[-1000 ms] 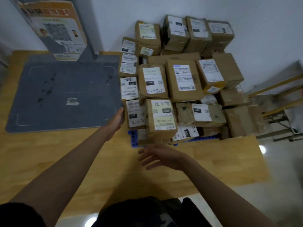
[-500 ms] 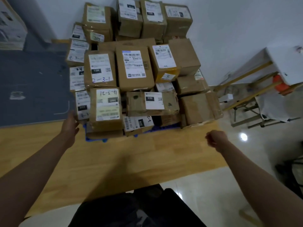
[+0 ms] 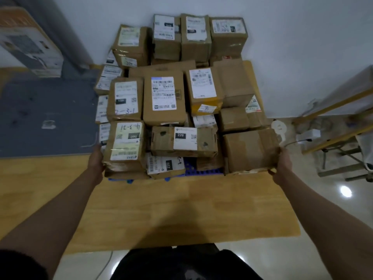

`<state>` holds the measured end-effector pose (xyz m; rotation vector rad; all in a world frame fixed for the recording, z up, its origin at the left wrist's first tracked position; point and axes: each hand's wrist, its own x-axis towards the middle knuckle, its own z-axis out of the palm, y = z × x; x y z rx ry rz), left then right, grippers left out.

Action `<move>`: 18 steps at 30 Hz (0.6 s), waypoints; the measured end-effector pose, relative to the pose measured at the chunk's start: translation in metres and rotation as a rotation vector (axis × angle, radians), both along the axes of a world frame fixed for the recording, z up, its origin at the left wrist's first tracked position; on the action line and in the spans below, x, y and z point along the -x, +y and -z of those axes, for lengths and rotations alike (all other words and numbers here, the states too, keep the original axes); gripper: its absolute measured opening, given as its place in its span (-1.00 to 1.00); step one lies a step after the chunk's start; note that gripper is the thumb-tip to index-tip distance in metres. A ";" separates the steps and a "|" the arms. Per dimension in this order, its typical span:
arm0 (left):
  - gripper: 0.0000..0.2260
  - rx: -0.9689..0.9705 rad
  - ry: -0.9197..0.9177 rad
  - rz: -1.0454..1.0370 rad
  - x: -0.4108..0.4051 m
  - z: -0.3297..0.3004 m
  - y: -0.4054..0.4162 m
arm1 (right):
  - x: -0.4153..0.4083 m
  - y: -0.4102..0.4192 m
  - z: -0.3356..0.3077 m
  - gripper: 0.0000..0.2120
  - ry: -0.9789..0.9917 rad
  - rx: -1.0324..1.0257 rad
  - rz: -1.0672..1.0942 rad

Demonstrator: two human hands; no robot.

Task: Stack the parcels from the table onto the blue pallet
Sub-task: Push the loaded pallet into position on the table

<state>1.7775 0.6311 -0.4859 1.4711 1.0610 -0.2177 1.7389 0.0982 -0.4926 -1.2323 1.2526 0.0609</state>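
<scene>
I had the left hand [image 3: 96,161] flat against the stack's [image 3: 173,102] left flank, the right hand [image 3: 282,166] curled round the right-end parcel [image 3: 250,152]; left fingers hidden. The load lay between my palms, long axis crosswise on the blue pallet [image 3: 203,170].

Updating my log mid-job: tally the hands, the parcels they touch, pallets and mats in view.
Hands: 2, left hand and right hand
Parcels touched: 2, handwritten-marked box and plain taped box
Blue pallet: 1
Grey mat: 1
Total: 6
</scene>
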 end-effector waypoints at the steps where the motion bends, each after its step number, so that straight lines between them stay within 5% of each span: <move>1: -0.68 0.007 -0.010 0.005 0.002 -0.004 -0.005 | 0.000 0.001 0.001 -0.51 -0.004 -0.005 0.002; 9: -0.55 0.007 -0.006 0.063 -0.003 -0.004 0.006 | -0.002 0.012 -0.004 -0.43 0.004 0.051 0.018; 14: -0.52 -0.022 0.021 0.051 -0.003 0.007 0.019 | -0.001 0.012 -0.007 -0.63 -0.007 0.071 -0.098; 18: -0.55 -0.046 -0.007 0.024 -0.007 0.015 0.021 | -0.006 0.003 -0.008 -0.44 0.002 0.152 -0.169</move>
